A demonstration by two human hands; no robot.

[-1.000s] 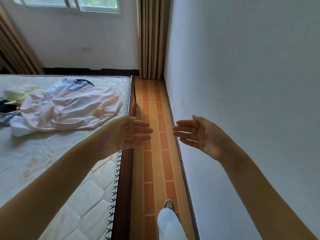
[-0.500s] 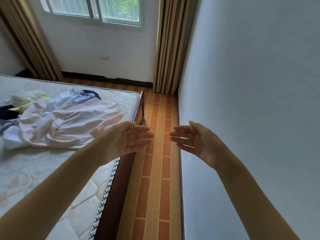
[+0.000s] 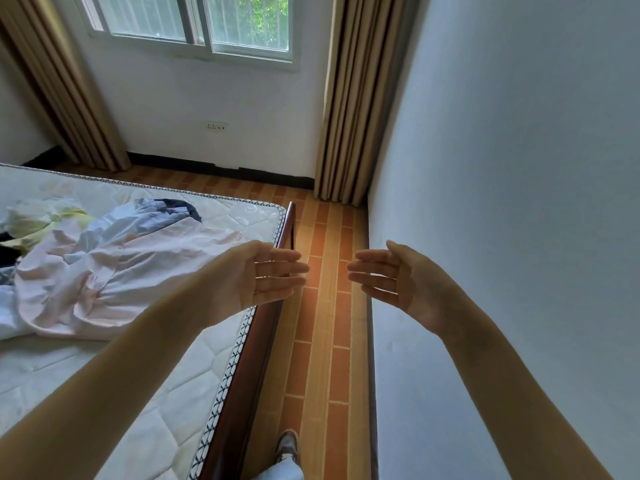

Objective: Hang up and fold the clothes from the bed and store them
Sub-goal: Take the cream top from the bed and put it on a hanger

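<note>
A crumpled heap of clothes (image 3: 104, 271) lies on the bare mattress (image 3: 138, 393) at the left: a pale pink garment on top, with blue-grey, dark and yellow pieces behind it. My left hand (image 3: 256, 275) is held out over the bed's right edge, fingers straight, holding nothing. My right hand (image 3: 391, 275) faces it over the floor strip beside the wall, palm inward, also holding nothing. The two palms stand apart with a gap between the fingertips.
A dark wooden bed frame (image 3: 256, 344) borders a narrow strip of orange tiled floor (image 3: 322, 341). A white wall (image 3: 502, 237) stands close on the right. Beige curtains (image 3: 349, 109) flank a window (image 3: 207, 26) ahead. My shoe (image 3: 287, 445) shows at the bottom.
The view has tilted upward, showing more of the window and curtains. Both hands stay held out, open and facing each other.
</note>
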